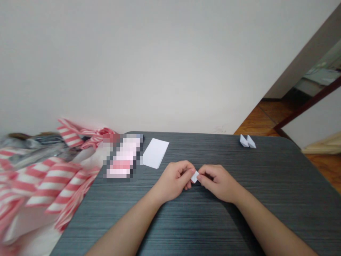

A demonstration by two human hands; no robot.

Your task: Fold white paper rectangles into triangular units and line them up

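- Clock directions are taken from the slip, 12 pointing to the wall.
- Left forearm (128,222) comes in from 7 o'clock, right forearm (269,222) from 5, above the dark, fine-striped table (191,227).
- Left hand (176,180) is at 9 o'clock, thumb and fingers pinching the slip's left side.
- Right hand (220,182) is at 3 o'clock, its thumb and fingers pinching the right side, the grip narrow.
- Slip (195,177): small, white, between the hands, tilted with a corner upward. Its underside is hidden.
- Striped cloth (50,181), red and white, lies heaped and rumpled at 9 o'clock, beyond the table's left edge.
- Pixelated thing (124,154) is between 9 and 10, pinkish with dark edges; I cannot tell what it is.
- Sheets (156,153), white, lie flat at 10, just beside it.
- 2 folds (243,141), white and pointed, stand close together at 2, near the far edge.
- Wood floor (252,119) shows between 1 and 2.
- Pale wall (170,64) rises at 12.
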